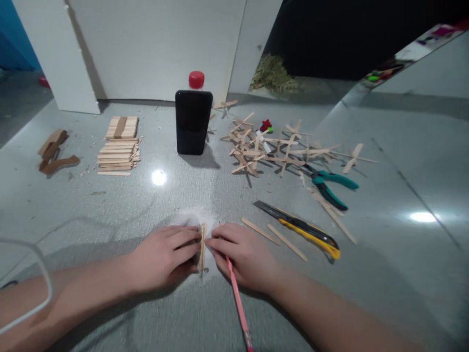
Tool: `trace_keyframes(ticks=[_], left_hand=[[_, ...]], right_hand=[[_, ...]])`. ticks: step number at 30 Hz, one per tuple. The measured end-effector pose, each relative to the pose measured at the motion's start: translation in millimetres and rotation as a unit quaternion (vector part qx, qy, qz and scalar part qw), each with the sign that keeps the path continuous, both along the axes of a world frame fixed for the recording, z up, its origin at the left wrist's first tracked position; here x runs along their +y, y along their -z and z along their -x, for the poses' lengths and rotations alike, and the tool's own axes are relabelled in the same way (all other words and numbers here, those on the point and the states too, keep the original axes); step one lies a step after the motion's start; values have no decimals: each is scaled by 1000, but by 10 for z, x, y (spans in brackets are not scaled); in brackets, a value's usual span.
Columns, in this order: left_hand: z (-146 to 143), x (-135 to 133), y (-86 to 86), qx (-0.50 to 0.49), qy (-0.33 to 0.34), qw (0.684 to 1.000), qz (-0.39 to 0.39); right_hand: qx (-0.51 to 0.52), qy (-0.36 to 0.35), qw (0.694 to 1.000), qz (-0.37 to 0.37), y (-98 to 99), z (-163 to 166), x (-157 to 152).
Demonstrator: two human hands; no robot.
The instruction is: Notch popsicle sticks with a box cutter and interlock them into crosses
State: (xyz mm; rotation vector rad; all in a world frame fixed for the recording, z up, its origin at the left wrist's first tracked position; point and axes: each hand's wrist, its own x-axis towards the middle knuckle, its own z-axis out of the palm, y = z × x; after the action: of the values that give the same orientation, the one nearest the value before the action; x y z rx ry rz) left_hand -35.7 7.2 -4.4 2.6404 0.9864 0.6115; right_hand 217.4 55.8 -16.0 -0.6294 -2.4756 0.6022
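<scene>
Upright between my two hands on the grey surface is a narrow pair of wooden craft sticks point(202, 248). My left hand point(166, 254) rests with curled fingers pressed against their left edge, the fingertips partly hidden. My right hand point(244, 252) holds a pink pencil point(237, 298), its eraser end pointing down toward the front. Its thumb and index finger meet close to the right side of the sticks. To the right of that hand lie two loose craft sticks point(261, 231) and a yellow and black utility knife point(300, 227) with its blade out.
A dark phone point(193, 122) leans on a red-capped bottle point(196, 79). Stacked craft sticks point(116, 155) and brown paper scraps point(54, 154) lie left. Crossed-stick pieces point(252, 146) and teal pliers point(331, 183) lie right. A white cable point(46, 274) loops over my left forearm.
</scene>
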Motion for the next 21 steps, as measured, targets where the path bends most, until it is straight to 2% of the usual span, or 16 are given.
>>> trace_keyframes(ticks=[12,21], left_hand=[[-73,30,-110,-21,-15,1000,-10],[-63,44,-54,-28,-10,999,-30]], right_hand=[[4,9,1000,-8,-29,-11,5],[-5,23,1000,3,-44,-2,23]])
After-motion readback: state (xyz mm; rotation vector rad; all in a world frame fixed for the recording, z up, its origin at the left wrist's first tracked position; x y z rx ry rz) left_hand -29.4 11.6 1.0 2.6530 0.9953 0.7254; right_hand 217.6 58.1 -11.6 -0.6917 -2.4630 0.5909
